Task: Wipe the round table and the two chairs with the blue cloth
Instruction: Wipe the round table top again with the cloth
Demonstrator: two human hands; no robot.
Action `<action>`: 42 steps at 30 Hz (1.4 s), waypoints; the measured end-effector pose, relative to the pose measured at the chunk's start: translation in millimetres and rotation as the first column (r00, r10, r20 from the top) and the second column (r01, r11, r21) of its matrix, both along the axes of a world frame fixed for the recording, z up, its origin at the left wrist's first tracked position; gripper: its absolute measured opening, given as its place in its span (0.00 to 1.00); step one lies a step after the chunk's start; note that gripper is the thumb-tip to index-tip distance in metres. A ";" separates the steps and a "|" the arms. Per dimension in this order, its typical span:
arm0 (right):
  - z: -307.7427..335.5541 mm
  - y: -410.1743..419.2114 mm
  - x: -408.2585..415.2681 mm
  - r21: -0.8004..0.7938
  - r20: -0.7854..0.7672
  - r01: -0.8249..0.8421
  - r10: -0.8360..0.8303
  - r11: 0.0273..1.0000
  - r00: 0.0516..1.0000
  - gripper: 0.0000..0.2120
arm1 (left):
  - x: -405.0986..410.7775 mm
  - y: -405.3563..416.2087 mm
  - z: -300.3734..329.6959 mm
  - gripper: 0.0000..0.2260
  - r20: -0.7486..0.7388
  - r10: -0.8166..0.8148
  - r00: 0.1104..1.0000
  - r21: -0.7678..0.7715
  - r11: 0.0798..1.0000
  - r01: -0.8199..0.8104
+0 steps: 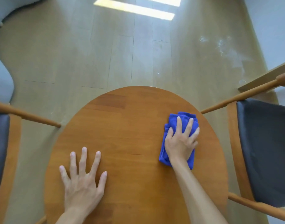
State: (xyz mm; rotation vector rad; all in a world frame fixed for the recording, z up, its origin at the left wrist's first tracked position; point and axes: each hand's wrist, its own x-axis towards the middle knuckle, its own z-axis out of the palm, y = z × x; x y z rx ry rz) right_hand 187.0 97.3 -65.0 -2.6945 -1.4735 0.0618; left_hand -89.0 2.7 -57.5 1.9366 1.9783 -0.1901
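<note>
Near the front edge of the round table (122, 126), the left hand (83, 180) lay flat, fingers spread, holding nothing. Farther on, by the right edge, the right hand (180, 141) pressed on the folded blue cloth (175, 120), its long axis running front to back. Unwiped tabletop lay to its left.

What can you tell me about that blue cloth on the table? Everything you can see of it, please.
The blue cloth is a bright, soft, fuzzy fabric, perhaps microfibre, bunched into a folded pad with rumpled edges. It lies flat on the right side of the round wooden table, near the rim by the right-hand chair. The right hand presses down on its middle with fingers spread, so cloth shows beyond the fingertips and beside the wrist. Nothing else touches it.
</note>
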 end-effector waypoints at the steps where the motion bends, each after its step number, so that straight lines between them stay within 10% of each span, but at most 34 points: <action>1: -0.8 14.4 -17.9 -0.005 -0.006 -0.029 0.029 1.000 1.000 0.24 | 0.0 0.6 -0.5 0.33 0.001 -0.004 1.000 -0.002 1.000 0.004; 9: -2.4 38.9 -194.3 0.014 -0.107 -0.694 0.691 0.720 0.715 0.30 | 1.8 1.9 -1.1 0.36 0.023 0.036 0.999 0.050 0.998 -0.037; 14: -7.4 44.4 -166.9 -0.041 -0.078 -0.843 0.840 0.536 0.537 0.26 | 4.9 1.2 -0.3 0.32 0.010 0.055 0.998 0.067 0.996 -0.055; 23: 9.7 -12.7 61.4 -0.032 -0.012 -0.242 0.242 0.970 0.970 0.27 | 4.8 -3.2 -0.3 0.32 -0.021 0.057 0.998 0.015 0.998 -0.057; 33: 3.6 -27.9 24.3 0.056 -0.126 0.236 -0.228 0.970 0.966 0.31 | -10.2 -12.4 -4.9 0.32 -0.010 -0.057 0.998 0.053 0.997 0.057; 38: 0.8 38.3 -105.1 0.031 -0.085 -0.152 0.155 0.988 0.984 0.32 | -13.9 -19.6 -8.5 0.30 0.010 -0.084 0.996 0.127 0.988 0.083; 42: -1.0 55.8 -210.4 0.026 -0.140 -0.600 0.598 0.799 0.789 0.33 | -7.2 -25.0 -13.9 0.27 0.033 -0.055 0.998 0.246 0.968 0.046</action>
